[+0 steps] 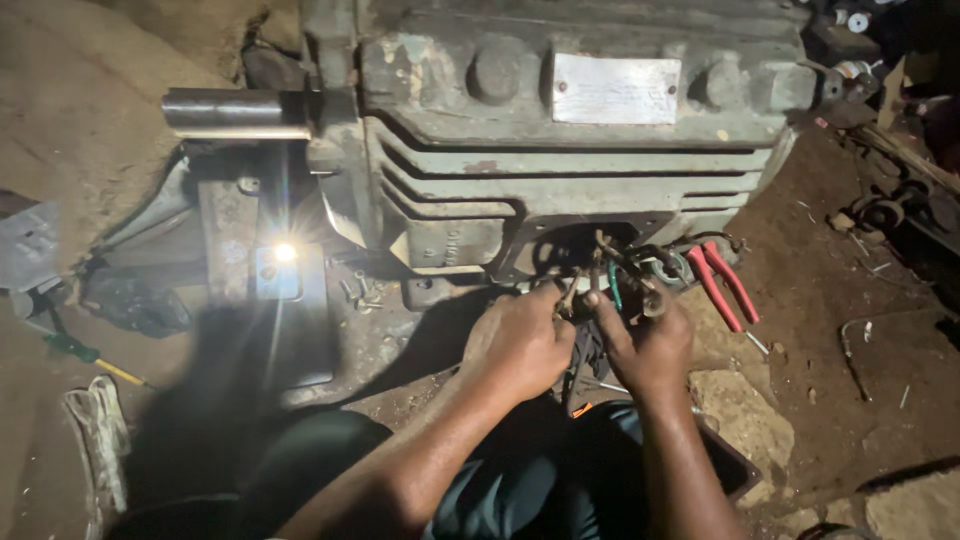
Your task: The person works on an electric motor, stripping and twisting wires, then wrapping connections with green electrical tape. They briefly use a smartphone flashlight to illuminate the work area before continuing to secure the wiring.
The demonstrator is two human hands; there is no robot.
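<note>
A large grey-green electric motor (560,140) with a steel shaft (235,112) lies on the dirt floor. Its open terminal box (590,250) shows a bundle of wire leads (612,272). My left hand (520,340) pinches some of these wires at the box opening. Just to the right, my right hand (648,345) grips other leads. Both hands touch the bundle, close together. Red-handled pliers (722,285) lie just right of my right hand.
A small lit lamp (284,253) glows on a flat metal part left of the motor. A green-and-yellow screwdriver (90,358) and a cloth (95,430) lie at the left. Metal scraps (890,210) crowd the right. A flat stone (745,410) sits by my knee.
</note>
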